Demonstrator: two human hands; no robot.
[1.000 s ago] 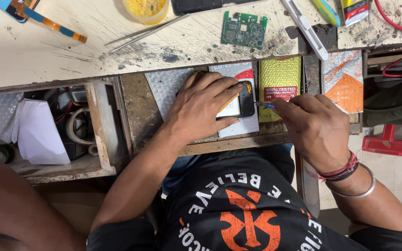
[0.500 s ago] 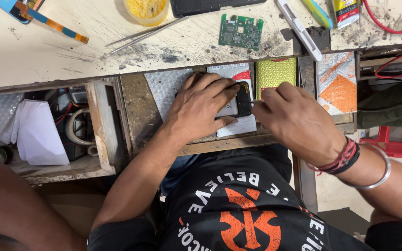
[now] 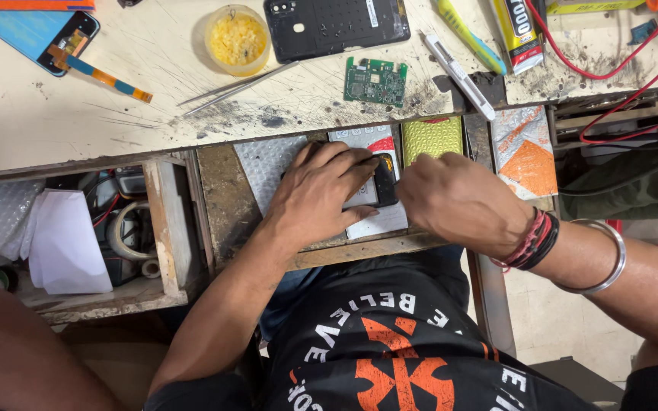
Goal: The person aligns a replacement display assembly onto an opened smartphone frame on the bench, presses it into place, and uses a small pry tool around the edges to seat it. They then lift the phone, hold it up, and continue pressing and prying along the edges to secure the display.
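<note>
My left hand (image 3: 327,192) lies flat inside an open drawer (image 3: 222,205), pressing on a white flat pack (image 3: 378,217) with a small black part (image 3: 384,180) on top of it. My right hand (image 3: 458,202) is curled against the right side of that black part, fingers closed over it; what it pinches is hidden. A yellow-green pack (image 3: 432,138) stands just behind my right hand, and an orange and grey pack (image 3: 525,152) lies to its right.
On the worn bench (image 3: 78,114) lie a green circuit board (image 3: 376,81), tweezers (image 3: 237,84), a yellow-filled cup (image 3: 237,39), a black phone back cover (image 3: 336,24), a white blade tool (image 3: 458,74), a glue tube (image 3: 519,30) and red wires (image 3: 618,72). A second drawer (image 3: 108,236) at left holds tape rolls and paper.
My right hand has slid left and up over the black part, covering the yellow-green pack's lower half. The left hand has stayed on the white pack.
</note>
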